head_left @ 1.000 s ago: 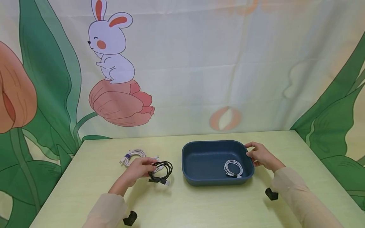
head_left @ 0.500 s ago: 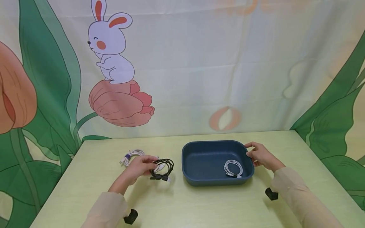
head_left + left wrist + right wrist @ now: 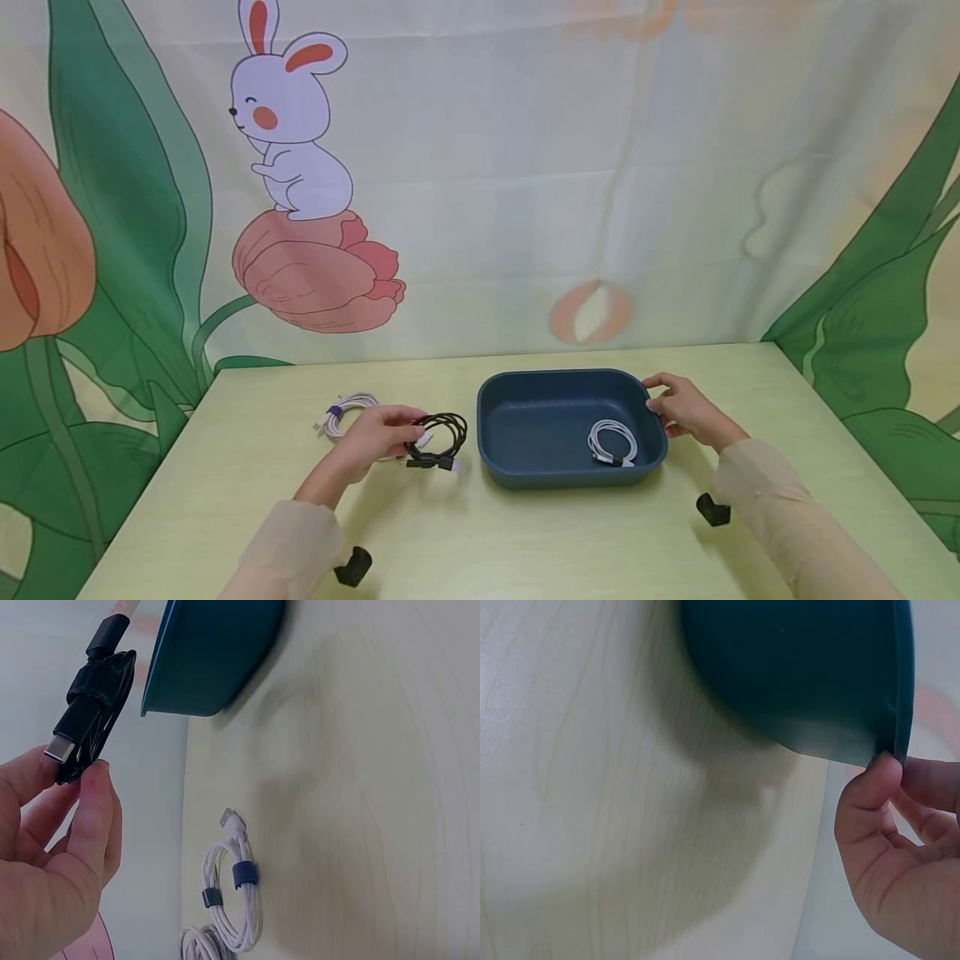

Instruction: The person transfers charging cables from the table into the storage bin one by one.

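My left hand pinches a coiled black USB cable above the table, left of a dark blue bin. In the left wrist view the black cable shows a metal USB-C plug and a strap round its coil. With thumb and fingers my right hand pinches the bin's right rim; the right wrist view shows the thumb at the edge of the bin. Inside the bin, at the right, lies a coiled white cable with a black strap.
Behind my left hand, coiled white cables lie on the table, partly hidden by it; the left wrist view shows a white cable with dark straps. A printed curtain hangs along the back edge of the pale table.
My left hand has moved right with the black cable, which has risen slightly and come nearer the bin. The right hand stays at the bin's rim.
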A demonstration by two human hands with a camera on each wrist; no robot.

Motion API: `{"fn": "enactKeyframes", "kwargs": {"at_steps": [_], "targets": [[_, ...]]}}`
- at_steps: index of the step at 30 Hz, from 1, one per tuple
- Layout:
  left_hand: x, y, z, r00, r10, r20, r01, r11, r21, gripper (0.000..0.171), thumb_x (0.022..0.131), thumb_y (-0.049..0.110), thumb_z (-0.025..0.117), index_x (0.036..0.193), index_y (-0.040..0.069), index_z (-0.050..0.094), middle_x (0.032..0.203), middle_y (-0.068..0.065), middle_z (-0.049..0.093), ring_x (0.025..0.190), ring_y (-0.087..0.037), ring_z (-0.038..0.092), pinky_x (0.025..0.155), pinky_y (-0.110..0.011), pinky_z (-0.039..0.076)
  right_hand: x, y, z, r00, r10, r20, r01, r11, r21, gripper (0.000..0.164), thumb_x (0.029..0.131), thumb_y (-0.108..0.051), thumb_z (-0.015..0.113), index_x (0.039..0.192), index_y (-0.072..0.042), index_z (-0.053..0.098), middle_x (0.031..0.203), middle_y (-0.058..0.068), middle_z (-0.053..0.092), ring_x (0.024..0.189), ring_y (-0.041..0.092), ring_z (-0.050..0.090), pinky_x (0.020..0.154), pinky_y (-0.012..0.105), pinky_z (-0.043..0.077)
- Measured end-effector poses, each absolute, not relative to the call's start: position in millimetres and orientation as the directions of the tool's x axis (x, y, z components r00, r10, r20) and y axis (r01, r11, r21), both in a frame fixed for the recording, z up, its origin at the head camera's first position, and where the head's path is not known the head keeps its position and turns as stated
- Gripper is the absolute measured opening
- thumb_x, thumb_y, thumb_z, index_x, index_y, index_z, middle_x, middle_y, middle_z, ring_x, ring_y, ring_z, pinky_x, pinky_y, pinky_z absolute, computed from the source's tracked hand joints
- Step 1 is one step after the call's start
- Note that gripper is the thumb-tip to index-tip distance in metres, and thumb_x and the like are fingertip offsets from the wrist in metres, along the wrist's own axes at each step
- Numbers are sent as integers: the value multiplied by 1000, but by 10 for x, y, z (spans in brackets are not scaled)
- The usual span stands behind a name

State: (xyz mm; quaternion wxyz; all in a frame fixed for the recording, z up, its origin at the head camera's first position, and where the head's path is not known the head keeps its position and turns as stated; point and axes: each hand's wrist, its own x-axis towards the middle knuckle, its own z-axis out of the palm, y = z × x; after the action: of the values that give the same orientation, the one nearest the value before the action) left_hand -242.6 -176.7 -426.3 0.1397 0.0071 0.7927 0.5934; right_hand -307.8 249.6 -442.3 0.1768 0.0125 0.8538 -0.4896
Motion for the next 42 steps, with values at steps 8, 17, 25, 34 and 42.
{"fn": "enactKeyframes", "kwargs": {"at_steps": [8,17,25,34,42], "targets": [[-2432,-1673,-4212,-963,179,-202,-146,283,948,34,84,8,57,116,-4,53,91,-5,61,76,-9,56,70,-27,50,-3078,2497,-4414,-937,-154,-312,193,518,-834,40,89,-6,42,128,-2,33,78,8,50,56,15,48,49,24,44],[-2449,-1565,-4237,-968,151,-201,-158,257,953,32,83,7,58,113,-3,56,90,-5,62,76,-10,57,70,-25,51,-3063,2484,-4404,-937,-151,-316,198,517,-833,40,89,-6,41,128,-1,33,79,8,51,56,15,48,50,25,45],[-2457,-1489,-4232,-970,137,-200,-166,226,960,32,83,6,58,113,-3,56,93,-6,62,75,-10,56,72,-26,52,-3065,2487,-4405,-938,-150,-312,194,519,-832,40,89,-6,42,128,-2,33,79,8,50,56,15,47,49,24,44],[-2485,-1365,-4236,-974,158,-165,-129,214,968,32,83,9,59,113,-2,57,104,-18,59,79,-12,57,77,-31,51,-3064,2485,-4396,-937,-144,-318,201,522,-829,40,89,-6,42,128,-2,33,80,8,50,56,15,47,49,24,44],[-2487,-1265,-4233,-976,176,-132,-97,194,976,31,81,11,61,109,-2,58,97,-12,61,78,-13,57,76,-29,52,-3060,2477,-4389,-936,-138,-323,207,526,-825,40,90,-6,42,128,-2,33,81,8,50,57,15,47,50,24,44]]}}
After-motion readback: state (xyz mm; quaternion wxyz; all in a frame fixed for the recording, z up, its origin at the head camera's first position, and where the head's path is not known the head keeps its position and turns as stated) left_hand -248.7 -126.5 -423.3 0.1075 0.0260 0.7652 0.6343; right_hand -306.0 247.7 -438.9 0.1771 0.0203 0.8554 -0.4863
